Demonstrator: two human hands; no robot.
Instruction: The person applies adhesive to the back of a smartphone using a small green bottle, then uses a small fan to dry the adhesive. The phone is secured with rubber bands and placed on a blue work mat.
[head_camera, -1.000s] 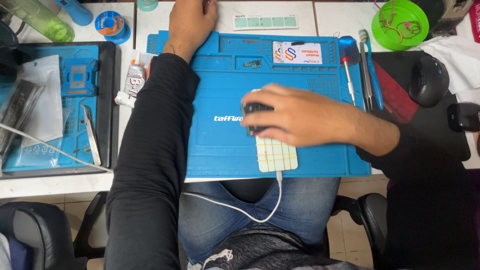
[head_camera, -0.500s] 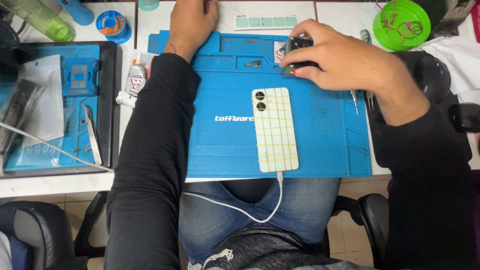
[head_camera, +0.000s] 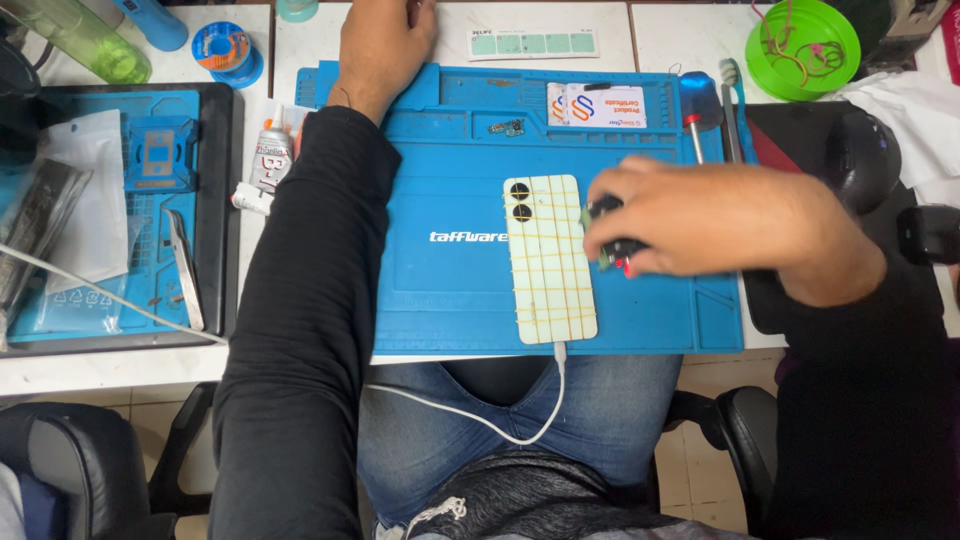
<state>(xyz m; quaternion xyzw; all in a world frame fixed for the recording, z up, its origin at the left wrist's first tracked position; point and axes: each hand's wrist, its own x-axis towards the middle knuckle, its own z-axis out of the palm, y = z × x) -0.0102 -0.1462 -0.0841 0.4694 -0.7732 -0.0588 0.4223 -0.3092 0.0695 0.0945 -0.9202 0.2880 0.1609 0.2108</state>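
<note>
right hand (head_camera: 700, 220) is curling shut around a small dark gadget (head_camera: 612, 240) just beside the phone (head_camera: 548, 262) | phone is lying face down on the blue mat (head_camera: 440, 300), cable plugged in | left hand (head_camera: 385, 40) is resting flat at the mat's far edge (holding nothing) | advice: keeping the gadget low and level, clear of the cable, looks wise

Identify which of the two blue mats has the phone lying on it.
The large centre mat holds the phone, back up and cabled, beside the right hand. The smaller left mat carries tweezers and bags instead.
</note>
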